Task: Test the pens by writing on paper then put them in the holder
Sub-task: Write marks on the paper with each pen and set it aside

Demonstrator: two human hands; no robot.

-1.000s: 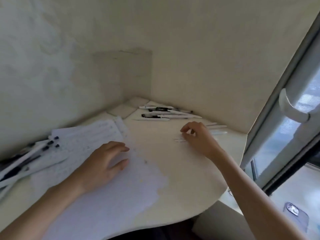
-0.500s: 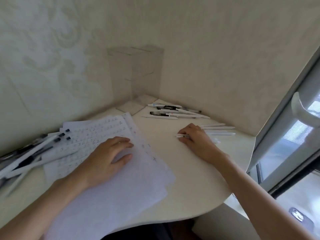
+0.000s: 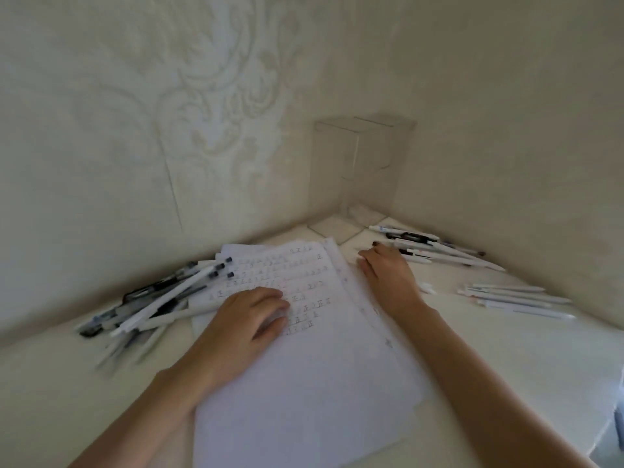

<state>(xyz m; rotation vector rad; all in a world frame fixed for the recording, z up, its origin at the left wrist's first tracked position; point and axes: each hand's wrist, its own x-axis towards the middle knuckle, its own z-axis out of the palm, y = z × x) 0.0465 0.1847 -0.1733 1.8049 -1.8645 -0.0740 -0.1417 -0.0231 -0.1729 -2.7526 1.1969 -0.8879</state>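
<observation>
A stack of white paper (image 3: 304,383) with rows of small written marks lies in the middle of the desk. My left hand (image 3: 250,319) rests flat on it, fingers spread, holding nothing. My right hand (image 3: 388,275) lies palm down at the paper's right edge, its fingertips at the near end of a row of white pens (image 3: 445,251) by the back wall. A short white pen end (image 3: 427,288) pokes out beside this hand; I cannot tell whether the hand grips it. The clear plastic holder (image 3: 337,157) stands in the corner with nothing visible inside.
A heap of pens with black caps (image 3: 152,298) lies left of the paper against the wall. Several more white pens (image 3: 516,298) lie to the right. The cream desk (image 3: 506,366) curves away at the lower right. Walls close in on two sides.
My right hand went down flat, then slid left and farther back toward the pens by the wall. My left hand stayed on the paper. The view swung left and closer.
</observation>
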